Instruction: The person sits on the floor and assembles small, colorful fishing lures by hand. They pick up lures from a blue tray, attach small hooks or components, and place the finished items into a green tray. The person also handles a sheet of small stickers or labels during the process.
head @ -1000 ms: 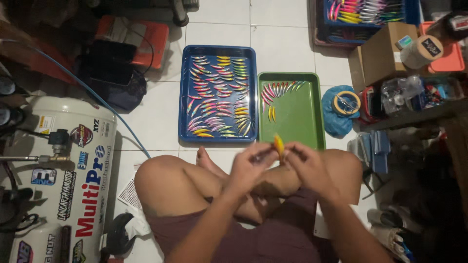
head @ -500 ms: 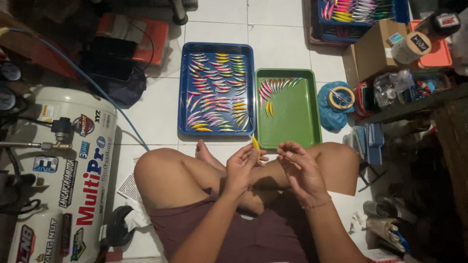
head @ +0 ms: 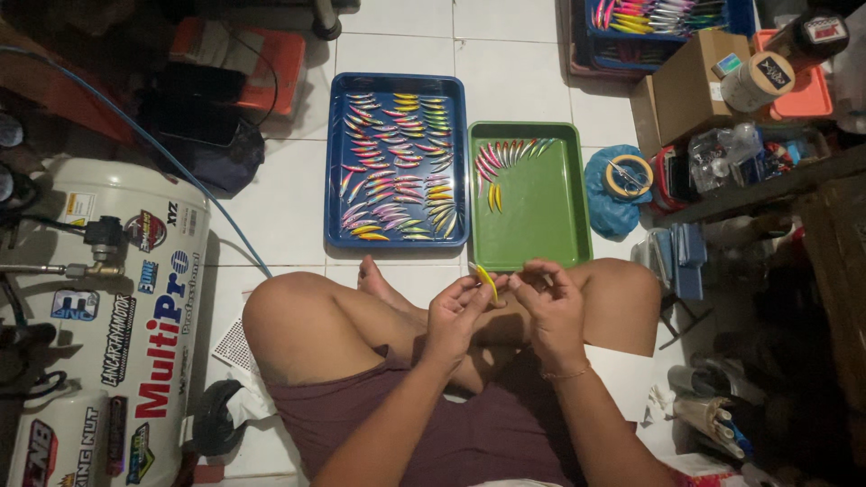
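Note:
I sit cross-legged on a white tiled floor. My left hand [head: 456,317] pinches a small yellow fishing lure [head: 486,280] above my lap. My right hand [head: 548,302] is close beside it, fingertips curled at the lure's end. Just beyond my knees lies a green tray [head: 541,230] holding a fan of several lures at its far end and two yellow ones below. To its left a blue tray [head: 336,194] is filled with rows of several coloured lures.
A white air compressor tank [head: 108,298] with stickers stands at my left, a blue hose [head: 171,162] running from it. A blue bag with a tape roll [head: 625,177], cardboard boxes [head: 695,81] and a cluttered shelf lie to the right. Another tray of lures [head: 649,18] sits at the back.
My hands have dropped lower toward my lap with the yellow lure, and the view has shifted slightly. The lure now tilts between both hands' fingertips.

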